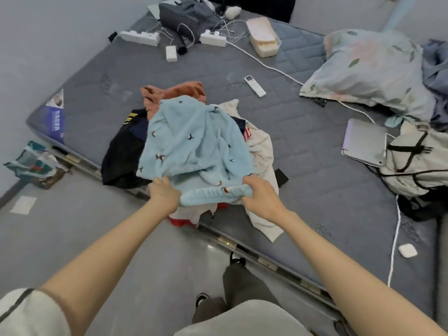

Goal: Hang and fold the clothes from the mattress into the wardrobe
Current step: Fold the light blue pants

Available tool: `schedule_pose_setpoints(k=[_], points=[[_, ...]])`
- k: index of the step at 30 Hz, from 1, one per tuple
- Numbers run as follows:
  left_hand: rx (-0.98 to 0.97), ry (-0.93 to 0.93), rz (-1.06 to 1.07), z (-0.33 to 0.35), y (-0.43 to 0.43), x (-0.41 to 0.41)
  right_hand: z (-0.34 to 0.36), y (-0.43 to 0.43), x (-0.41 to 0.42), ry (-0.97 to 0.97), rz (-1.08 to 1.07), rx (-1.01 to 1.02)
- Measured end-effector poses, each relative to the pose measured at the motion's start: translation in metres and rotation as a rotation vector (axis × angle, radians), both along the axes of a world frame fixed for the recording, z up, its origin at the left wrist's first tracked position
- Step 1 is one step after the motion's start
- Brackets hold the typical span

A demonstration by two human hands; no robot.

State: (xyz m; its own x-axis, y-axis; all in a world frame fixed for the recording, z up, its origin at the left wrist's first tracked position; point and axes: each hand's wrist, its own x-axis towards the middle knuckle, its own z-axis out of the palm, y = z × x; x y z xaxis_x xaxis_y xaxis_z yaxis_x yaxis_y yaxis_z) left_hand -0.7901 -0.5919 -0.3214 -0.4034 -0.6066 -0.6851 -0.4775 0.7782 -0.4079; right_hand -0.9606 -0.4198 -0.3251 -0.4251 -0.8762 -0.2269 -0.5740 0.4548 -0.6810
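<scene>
Left hand [164,194] and right hand [260,198], fingers clamped on the near hem of the fluffy pale-blue garment with small dark motifs [191,141], spreading it atop the clothes heap on the grey quilted mattress [315,154], likely to lift it clear.

A bedroom in a home: bare quilted grey mattress [303,146] on the floor, floral pillow [368,69], clothes pile [194,146], power strips [140,38], air-conditioner remote [255,85].

Grey quilted mattress [303,154] carries a clothes pile [191,141], remote [255,86], pillow [368,69], 2 power strips [140,38], laptop [363,141], backpack [417,163].
</scene>
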Motion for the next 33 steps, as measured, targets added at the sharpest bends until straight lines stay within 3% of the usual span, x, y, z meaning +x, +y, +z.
schedule_pose_setpoints(k=[7,14,25,27,30,33], points=[[-0.054,0.190,0.433,0.030,0.013,0.166,0.016,-0.048,0.104,0.042,0.347,0.031],[-0.120,0.275,0.823,0.031,0.081,0.313,0.044,-0.074,0.227,0.135,0.624,0.013],[-0.272,0.324,1.424,0.043,0.227,0.418,0.089,-0.065,0.385,0.021,1.098,-0.155],[-0.342,0.382,1.438,0.053,0.251,0.421,0.097,-0.059,0.393,-0.017,1.098,-0.221],[-0.457,0.520,1.388,0.073,0.275,0.419,0.111,-0.054,0.393,-0.167,0.934,-0.324],[-0.439,0.643,1.335,0.089,0.291,0.409,0.129,-0.051,0.390,-0.273,0.849,-0.379]])
